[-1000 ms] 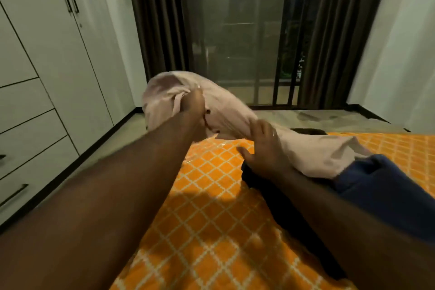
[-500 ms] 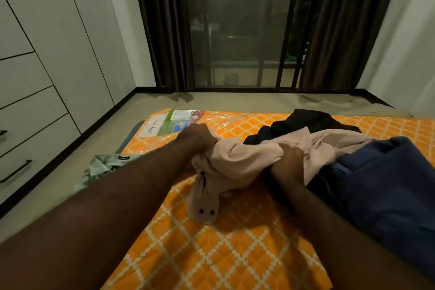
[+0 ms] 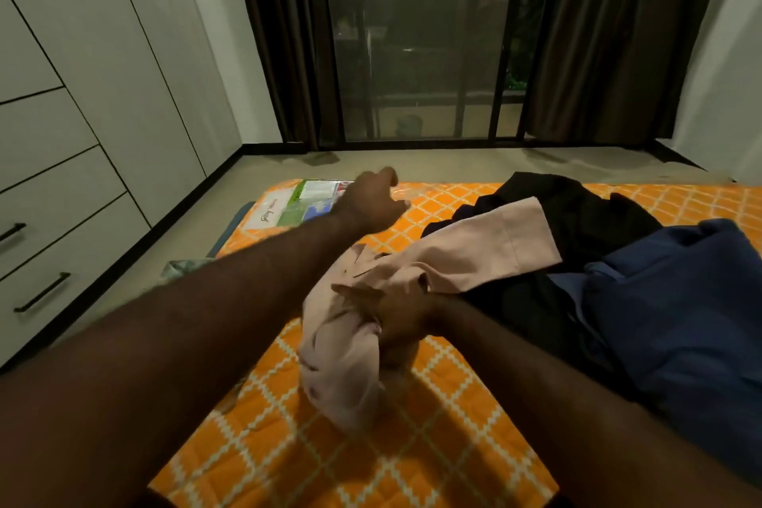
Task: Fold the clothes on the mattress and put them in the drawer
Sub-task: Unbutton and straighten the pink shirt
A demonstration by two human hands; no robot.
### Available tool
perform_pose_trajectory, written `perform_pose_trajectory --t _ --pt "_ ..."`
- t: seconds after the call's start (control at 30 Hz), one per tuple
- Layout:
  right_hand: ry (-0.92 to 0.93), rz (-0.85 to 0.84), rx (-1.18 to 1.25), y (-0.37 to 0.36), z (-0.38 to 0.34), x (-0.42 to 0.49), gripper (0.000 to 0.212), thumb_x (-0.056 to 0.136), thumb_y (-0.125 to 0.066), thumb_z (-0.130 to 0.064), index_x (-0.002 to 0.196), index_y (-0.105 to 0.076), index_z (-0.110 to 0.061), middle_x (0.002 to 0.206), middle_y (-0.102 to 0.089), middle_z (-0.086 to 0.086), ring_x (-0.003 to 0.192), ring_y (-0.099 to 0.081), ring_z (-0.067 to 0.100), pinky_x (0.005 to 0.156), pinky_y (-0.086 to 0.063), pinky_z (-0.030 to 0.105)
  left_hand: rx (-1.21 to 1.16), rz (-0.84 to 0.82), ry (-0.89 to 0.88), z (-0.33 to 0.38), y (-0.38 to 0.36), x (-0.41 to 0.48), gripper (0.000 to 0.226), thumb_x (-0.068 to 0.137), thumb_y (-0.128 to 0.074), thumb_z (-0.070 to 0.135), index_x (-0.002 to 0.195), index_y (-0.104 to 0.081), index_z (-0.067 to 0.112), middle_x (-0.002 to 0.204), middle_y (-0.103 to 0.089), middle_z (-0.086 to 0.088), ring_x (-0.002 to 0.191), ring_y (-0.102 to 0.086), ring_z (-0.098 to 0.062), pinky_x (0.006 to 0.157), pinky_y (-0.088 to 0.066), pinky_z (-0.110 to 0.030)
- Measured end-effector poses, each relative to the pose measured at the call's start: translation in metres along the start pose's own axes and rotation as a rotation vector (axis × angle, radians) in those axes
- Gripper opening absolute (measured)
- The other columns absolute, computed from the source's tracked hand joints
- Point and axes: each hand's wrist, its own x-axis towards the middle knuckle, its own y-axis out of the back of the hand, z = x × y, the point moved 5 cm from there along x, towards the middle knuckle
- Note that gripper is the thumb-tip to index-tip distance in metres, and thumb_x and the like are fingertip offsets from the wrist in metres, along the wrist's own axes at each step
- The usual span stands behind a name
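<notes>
Right hand [image 3: 398, 320] grips the pink shirt [image 3: 486, 247] (left hand [image 3: 371, 200] hovers, fingers loosely curled).

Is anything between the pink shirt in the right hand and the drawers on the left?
The drawers are shut, and a greenish cloth lies on the floor between them and the mattress. Nothing else visible stands in the way of the pink shirt, which the right hand grips.

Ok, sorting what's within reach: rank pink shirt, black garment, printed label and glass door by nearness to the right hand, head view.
1. pink shirt, gripped in the right hand.
2. black garment, just right of it.
3. printed label, far left corner of the mattress.
4. glass door, across the floor.
</notes>
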Motion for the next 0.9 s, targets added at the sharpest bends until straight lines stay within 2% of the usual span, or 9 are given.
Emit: perform_pose_trajectory --t 0.07,0.2,0.3,0.47,0.53,0.6,0.7,0.8,0.9 --pt "-0.012 -0.079 -0.035 0.003 0.008 -0.006 0.096 0.093 -0.075 -0.023 0.164 -0.010 -0.030 0.170 -0.018 0.004 0.151 -0.026 0.022 0.113 -0.025 0.021 0.029 -0.098 -0.048 0.008 -0.020 -0.005 0.052 0.092 -0.070 0.040 0.136 -0.051 0.018 0.131 -0.059 -0.012 0.112 -0.058 -0.026 0.079 -0.045 -0.032" --pt "-0.082 0.065 0.238 0.050 0.053 -0.034 0.058 0.086 -0.081 -0.016 0.139 -0.060 -0.025 0.135 -0.060 -0.004 0.123 -0.057 0.014 0.100 -0.047 0.028 -0.035 -0.236 -0.115 0.012 -0.066 -0.009 0.059 0.091 -0.069 0.039 0.144 -0.048 0.022 0.139 -0.053 -0.011 0.123 -0.054 -0.030 0.091 -0.046 -0.036" --pt "-0.308 0.499 0.427 0.082 0.119 -0.054 0.019 0.092 -0.070 -0.003 0.108 -0.077 -0.010 0.107 -0.076 0.007 0.102 -0.071 0.027 0.087 -0.057 0.036 -0.171 -0.258 -0.088 0.010 -0.091 -0.008 0.073 0.087 -0.070 0.035 0.152 -0.039 0.024 0.147 -0.048 -0.015 0.134 -0.046 -0.032 0.098 -0.041 -0.036" --pt "-0.758 1.204 0.561 0.077 0.203 -0.093 0.013 0.094 -0.062 -0.016 0.093 -0.075 -0.018 0.102 -0.072 0.009 0.095 -0.067 0.030 0.087 -0.059 0.046 -0.223 -0.441 -0.065 0.028 -0.127 -0.019 0.115 0.081 -0.084 0.034 0.162 -0.003 0.025 0.144 -0.052 -0.019 0.128 -0.053 -0.039 0.096 -0.049 -0.041" --pt "-0.727 1.329 0.705 0.075 0.204 -0.096 0.018 0.094 -0.060 -0.013 0.083 -0.069 -0.023 0.092 -0.069 0.002 0.092 -0.067 0.027 0.087 -0.060 0.047 -0.099 -0.427 -0.048 0.027 -0.132 -0.021 0.097 0.087 -0.076 0.044 0.160 -0.014 0.028 0.130 -0.060 -0.021 0.117 -0.059 -0.041 0.085 -0.048 -0.037" --pt "-0.667 1.422 0.775 0.077 0.201 -0.093 0.021 0.094 -0.058 -0.008 0.089 -0.071 -0.024 0.094 -0.068 -0.002 0.096 -0.066 0.023 0.091 -0.058 0.044 0.078 -0.299 -0.127 0.025 -0.121 -0.019 0.046 0.095 -0.062 0.044 0.135 -0.054 0.023 0.115 -0.066 -0.016 0.107 -0.063 -0.037 0.077 -0.046 -0.036" --pt "-0.621 1.480 0.834 0.078 0.199 -0.086 0.027 0.089 -0.057 -0.010 0.085 -0.069 -0.034 0.097 -0.072 -0.002 0.093 -0.070 0.024 0.087 -0.061 0.045 0.329 -0.082 -0.080 0.007 -0.084 -0.012 0.023 0.097 -0.055 0.033 0.104 -0.069 0.017 0.099 -0.068 -0.008 0.093 -0.064 -0.029 0.076 -0.051 -0.037" --pt "-0.599 1.354 0.704 0.075 0.190 -0.076 0.024 0.085 -0.054 -0.014 0.088 -0.066 -0.034 0.098 -0.073 0.001 0.090 -0.070 0.024 0.085 -0.061 0.042 0.730 -0.021 0.083 -0.023 -0.051 -0.011 0.025 0.097 -0.058 0.031 0.117 -0.066 0.019 0.116 -0.067 -0.008 0.111 -0.060 -0.030 0.094 -0.045 -0.041" --pt "-0.506 1.087 0.359 0.071 0.167 -0.052 0.034 0.086 -0.060 -0.008 0.117 -0.068 -0.019 0.119 -0.068 0.007 0.108 -0.063 0.025 0.092 -0.053 0.035 1.032 -0.083 0.234 -0.042 -0.034 -0.017 0.040 0.095 -0.060 0.038 0.131 -0.062 0.021 0.137 -0.055 -0.014 0.129 -0.044 -0.035 0.105 -0.035 -0.048"
